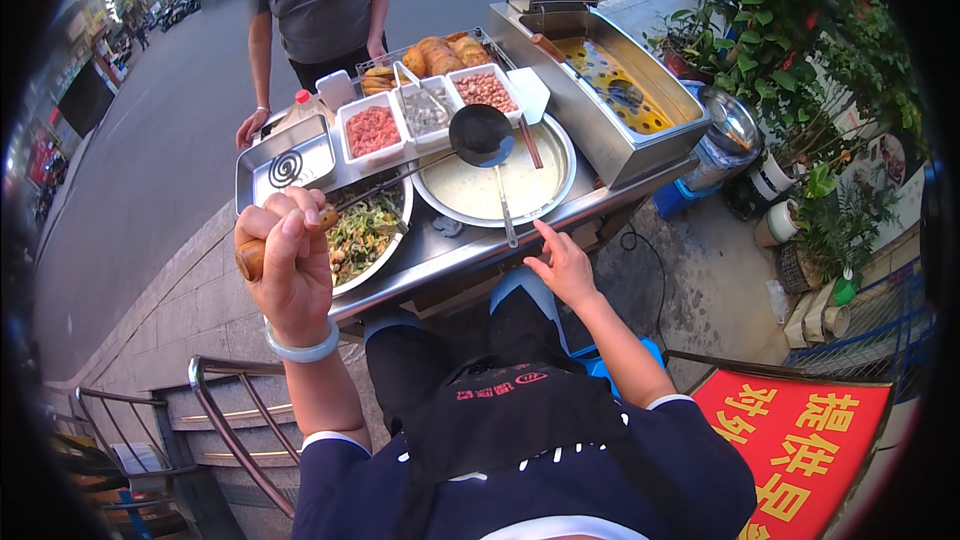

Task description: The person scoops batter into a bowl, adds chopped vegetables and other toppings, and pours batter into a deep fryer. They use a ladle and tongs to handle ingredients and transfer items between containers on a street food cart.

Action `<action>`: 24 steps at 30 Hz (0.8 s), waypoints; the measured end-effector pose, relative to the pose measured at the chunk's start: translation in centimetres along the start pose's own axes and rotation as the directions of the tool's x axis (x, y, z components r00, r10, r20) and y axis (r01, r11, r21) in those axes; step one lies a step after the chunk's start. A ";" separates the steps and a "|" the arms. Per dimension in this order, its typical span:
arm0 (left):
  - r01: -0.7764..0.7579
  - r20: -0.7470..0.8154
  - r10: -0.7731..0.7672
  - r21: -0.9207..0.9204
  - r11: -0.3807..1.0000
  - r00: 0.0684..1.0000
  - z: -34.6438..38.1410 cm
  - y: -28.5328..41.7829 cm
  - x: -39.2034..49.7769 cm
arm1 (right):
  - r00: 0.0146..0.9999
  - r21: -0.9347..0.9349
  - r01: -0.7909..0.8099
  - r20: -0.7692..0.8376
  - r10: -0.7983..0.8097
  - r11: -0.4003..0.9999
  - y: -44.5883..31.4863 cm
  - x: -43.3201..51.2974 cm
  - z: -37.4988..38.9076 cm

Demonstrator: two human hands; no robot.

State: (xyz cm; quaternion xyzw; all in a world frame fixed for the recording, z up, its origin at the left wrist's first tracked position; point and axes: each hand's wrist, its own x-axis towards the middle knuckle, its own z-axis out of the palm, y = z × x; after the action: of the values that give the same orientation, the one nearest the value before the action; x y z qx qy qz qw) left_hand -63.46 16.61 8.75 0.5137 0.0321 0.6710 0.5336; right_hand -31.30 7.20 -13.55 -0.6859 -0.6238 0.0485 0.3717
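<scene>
My left hand (289,262) grips the wooden handle of a long ladle (481,136), its dark round bowl over the far part of a wide basin of pale batter (457,191). A metal spoon (505,206) rests in the batter, its handle over the near rim. Beside that handle is my right hand (566,266), its fingers apart and nothing in it. A basin of shredded vegetables (364,232) stands on the left. Behind are white tubs of minced meat (373,131), of something clear with tongs (426,111), and of peanuts (484,90).
A deep fryer with oil (611,82) stands at the right of the steel cart (450,240). Fried cakes (442,56) lie on a rack at the back. A steel tray (285,157) holds a black coil. A person (322,7) stands across the cart. Potted plants and a red sign are on the right.
</scene>
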 end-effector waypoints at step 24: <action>-0.048 -0.050 0.061 0.244 0.969 0.997 -0.7 -2.7 -3.6 | 0.811 -0.067 0.581 0.127 -0.570 0.811 -4.6 5.7 -5.0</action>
State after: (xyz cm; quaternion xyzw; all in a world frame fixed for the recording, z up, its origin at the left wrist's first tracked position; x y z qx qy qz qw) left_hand -62.47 15.44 4.48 0.5565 0.1148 0.6908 0.4471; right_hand -31.20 9.75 -5.08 -0.4795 -0.8218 -0.0639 0.3010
